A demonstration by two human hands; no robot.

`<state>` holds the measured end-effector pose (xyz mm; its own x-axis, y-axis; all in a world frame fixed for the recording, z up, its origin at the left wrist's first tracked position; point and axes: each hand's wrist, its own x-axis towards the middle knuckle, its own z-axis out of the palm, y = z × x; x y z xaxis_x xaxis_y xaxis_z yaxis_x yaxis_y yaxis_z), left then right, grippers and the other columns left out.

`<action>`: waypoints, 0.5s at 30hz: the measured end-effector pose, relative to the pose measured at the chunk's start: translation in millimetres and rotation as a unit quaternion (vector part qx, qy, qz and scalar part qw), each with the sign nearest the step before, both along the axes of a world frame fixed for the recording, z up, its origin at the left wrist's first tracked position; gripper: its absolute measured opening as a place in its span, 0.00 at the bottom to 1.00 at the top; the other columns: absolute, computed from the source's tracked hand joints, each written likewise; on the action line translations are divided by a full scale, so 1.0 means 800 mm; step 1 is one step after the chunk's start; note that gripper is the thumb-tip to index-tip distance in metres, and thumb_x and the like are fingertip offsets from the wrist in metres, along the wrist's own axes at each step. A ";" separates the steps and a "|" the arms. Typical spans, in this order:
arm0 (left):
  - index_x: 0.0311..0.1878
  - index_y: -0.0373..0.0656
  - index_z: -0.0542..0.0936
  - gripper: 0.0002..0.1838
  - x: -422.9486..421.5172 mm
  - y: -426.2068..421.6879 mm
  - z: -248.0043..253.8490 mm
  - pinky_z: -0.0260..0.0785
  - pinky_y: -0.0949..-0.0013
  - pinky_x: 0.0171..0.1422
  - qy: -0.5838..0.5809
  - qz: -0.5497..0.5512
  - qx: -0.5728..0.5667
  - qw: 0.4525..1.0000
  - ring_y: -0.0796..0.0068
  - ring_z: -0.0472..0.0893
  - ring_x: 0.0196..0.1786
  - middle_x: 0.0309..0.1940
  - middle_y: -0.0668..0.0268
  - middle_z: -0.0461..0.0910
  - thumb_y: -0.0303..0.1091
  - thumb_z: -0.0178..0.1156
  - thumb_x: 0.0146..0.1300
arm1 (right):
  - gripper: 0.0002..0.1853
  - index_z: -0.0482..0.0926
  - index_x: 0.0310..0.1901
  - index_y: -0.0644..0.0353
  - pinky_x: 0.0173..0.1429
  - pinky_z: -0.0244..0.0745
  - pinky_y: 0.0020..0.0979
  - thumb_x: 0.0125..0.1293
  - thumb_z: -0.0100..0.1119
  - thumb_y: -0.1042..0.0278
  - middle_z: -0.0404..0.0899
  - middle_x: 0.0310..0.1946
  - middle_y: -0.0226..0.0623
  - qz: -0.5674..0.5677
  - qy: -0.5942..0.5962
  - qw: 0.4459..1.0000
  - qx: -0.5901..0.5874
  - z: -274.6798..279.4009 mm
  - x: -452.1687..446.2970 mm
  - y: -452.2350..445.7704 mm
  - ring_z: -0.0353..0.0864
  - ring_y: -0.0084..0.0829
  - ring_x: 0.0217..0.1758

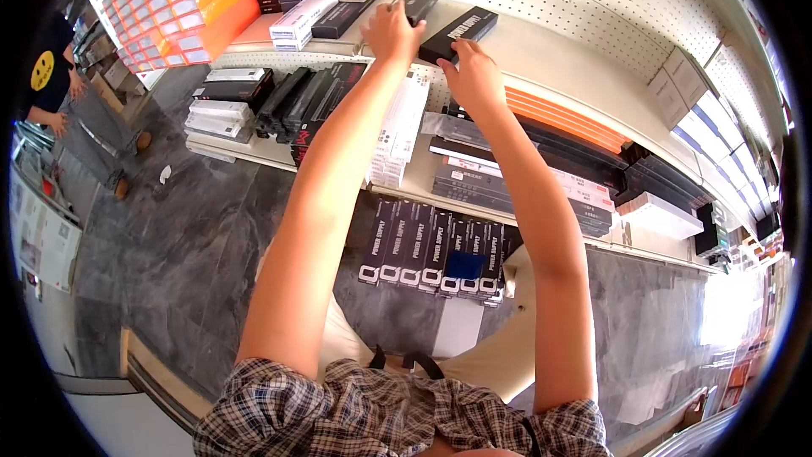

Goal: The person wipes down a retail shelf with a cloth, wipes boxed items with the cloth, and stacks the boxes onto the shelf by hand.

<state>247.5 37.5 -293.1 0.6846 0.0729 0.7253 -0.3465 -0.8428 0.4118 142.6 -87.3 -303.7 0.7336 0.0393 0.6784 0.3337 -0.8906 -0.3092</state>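
Observation:
Both my arms reach out to the upper shelf. My left hand (394, 35) is closed on the near end of a dark, narrow box (423, 0), whose far end rests towards the pegboard. Just to the right lies a black power supply box (470, 27) with white lettering, set at a slant on the shelf. My right hand (475, 78) grips its near right edge, fingers on top and thumb at the front side. The undersides of both boxes are hidden.
An orange stack of boxes (190, 0) stands at the upper left. Below, the lower shelf holds several stacked cartons (474, 186). Several power supply boxes (414, 241) stand on the floor between my legs. Another person (72, 101) stands at the far left.

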 end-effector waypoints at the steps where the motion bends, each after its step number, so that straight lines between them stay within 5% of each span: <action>1: 0.57 0.47 0.72 0.34 0.000 0.000 0.002 0.63 0.53 0.59 0.053 0.027 0.012 0.998 0.61 0.77 0.50 0.52 0.56 0.73 0.52 0.67 0.48 | 0.19 0.74 0.46 0.66 0.55 0.69 0.40 0.58 0.59 0.60 0.76 0.47 0.47 -0.004 -0.001 1.000 -0.003 0.001 -0.002 -0.002 0.76 0.46 0.48; 3: 0.57 0.46 0.73 0.35 -0.002 -0.002 0.007 0.73 0.58 0.47 0.113 0.055 0.037 0.991 0.61 0.79 0.47 0.50 0.56 0.76 0.49 0.68 0.45 | 0.17 0.74 0.45 0.68 0.53 0.71 0.41 0.58 0.59 0.65 0.76 0.46 0.49 0.022 -0.009 1.000 0.012 0.001 -0.007 -0.005 0.76 0.48 0.47; 7: 0.52 0.43 0.78 0.29 0.023 0.007 0.001 0.73 0.62 0.47 -0.011 -0.021 -0.075 0.997 0.59 0.80 0.44 0.37 0.52 0.81 0.41 0.69 0.43 | 0.16 0.74 0.44 0.68 0.52 0.72 0.40 0.57 0.59 0.68 0.76 0.45 0.49 0.053 -0.014 0.998 0.042 -0.004 0.001 -0.010 0.76 0.49 0.47; 8: 0.50 0.42 0.79 0.27 0.022 0.017 0.004 0.72 0.60 0.49 0.018 -0.093 -0.168 0.981 0.56 0.79 0.45 0.41 0.53 0.79 0.37 0.70 0.42 | 0.15 0.74 0.44 0.67 0.52 0.72 0.40 0.57 0.59 0.68 0.76 0.45 0.49 0.065 0.003 0.995 0.069 -0.004 0.005 -0.011 0.76 0.49 0.47; 15: 0.49 0.41 0.79 0.26 0.004 0.079 0.029 0.72 0.65 0.47 -0.142 -0.080 -0.153 0.975 0.61 0.82 0.41 0.38 0.53 0.81 0.35 0.70 0.44 | 0.15 0.73 0.44 0.64 0.51 0.71 0.40 0.56 0.61 0.69 0.75 0.46 0.49 0.103 0.058 0.993 0.030 0.012 0.079 0.019 0.76 0.49 0.49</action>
<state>250.6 100.9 -269.9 0.4801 0.2246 0.8480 -0.5996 -0.6216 0.5041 205.6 -71.8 -294.5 0.7876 0.1589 0.5954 0.4657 -0.7862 -0.4062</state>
